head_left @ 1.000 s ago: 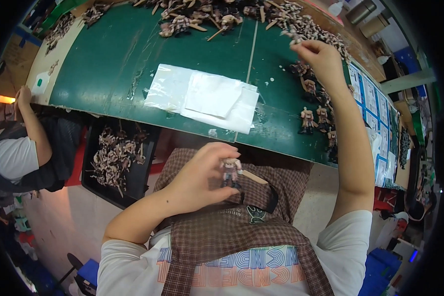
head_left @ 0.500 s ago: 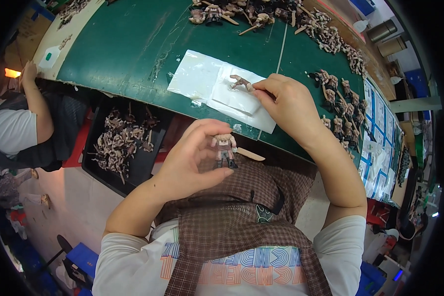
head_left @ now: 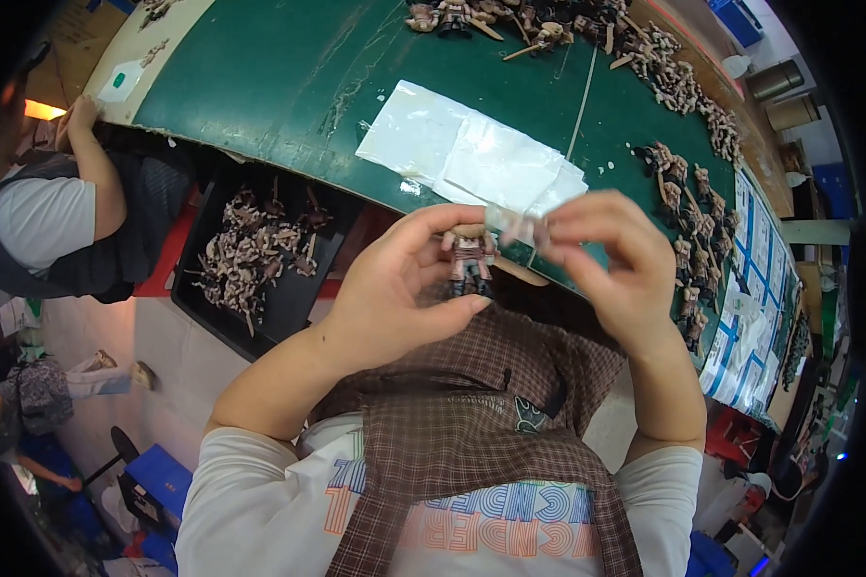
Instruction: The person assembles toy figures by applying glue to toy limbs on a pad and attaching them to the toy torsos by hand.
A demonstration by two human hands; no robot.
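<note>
My left hand (head_left: pixel 394 279) is closed around a small toy figure (head_left: pixel 468 255), held upright above my lap between thumb and fingers. The figure has a pale upper body, a reddish-brown waist and dark boots; no head shows on it. A tan sword-like piece (head_left: pixel 520 272) sticks out beside it, partly hidden. Close to its shoulder, my right hand (head_left: pixel 621 255) pinches a small pale toy piece (head_left: pixel 522 229), smeared by motion, possibly an arm. Just beyond both hands, white sheets (head_left: pixel 500 159) lie on the green table (head_left: pixel 260 87).
A black tray (head_left: pixel 289 288) full of figure parts stands left of my lap. Heaps of parts (head_left: pixel 548 24) line the table's far side; several figures (head_left: pixel 688 240) lie at right beside a blue-and-white sheet (head_left: pixel 741 317). Another person (head_left: pixel 48 212) sits at far left.
My right hand has lifted the small piece off the white sheets and brought it toward me, beside the figure. My left hand has shifted slightly up and right with the figure.
</note>
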